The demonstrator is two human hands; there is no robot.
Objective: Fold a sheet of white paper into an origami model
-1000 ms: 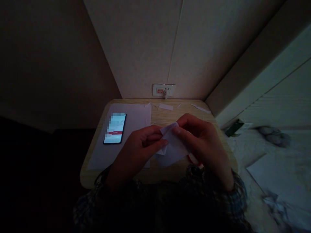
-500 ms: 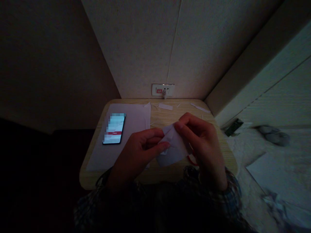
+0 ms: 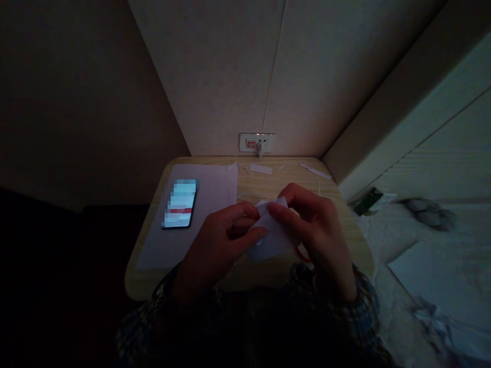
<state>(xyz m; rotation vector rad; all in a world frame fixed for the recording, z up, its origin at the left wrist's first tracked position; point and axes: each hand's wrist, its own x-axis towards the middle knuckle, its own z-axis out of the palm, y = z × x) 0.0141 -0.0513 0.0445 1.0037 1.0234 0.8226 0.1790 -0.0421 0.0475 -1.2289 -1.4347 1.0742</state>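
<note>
Over a small wooden table [image 3: 345,230], both my hands hold a folded piece of white paper [image 3: 270,237]. My left hand [image 3: 218,245] pinches its left side between thumb and fingers. From the right, my right hand [image 3: 316,230] pinches its top edge with thumb and forefinger. The paper hangs just above the tabletop, near the front edge. Something red [image 3: 301,253] shows under my right hand; what it is cannot be made out.
A lit phone [image 3: 180,203] lies on a white sheet [image 3: 215,186] on the table's left half. Small paper scraps [image 3: 261,168] lie along the back edge below a wall socket [image 3: 256,142]. To the right is a bed with papers [image 3: 433,271].
My right hand's fingers have slid a little left along the paper's top edge, and the paper has tilted slightly. The phone and the sheet have not moved.
</note>
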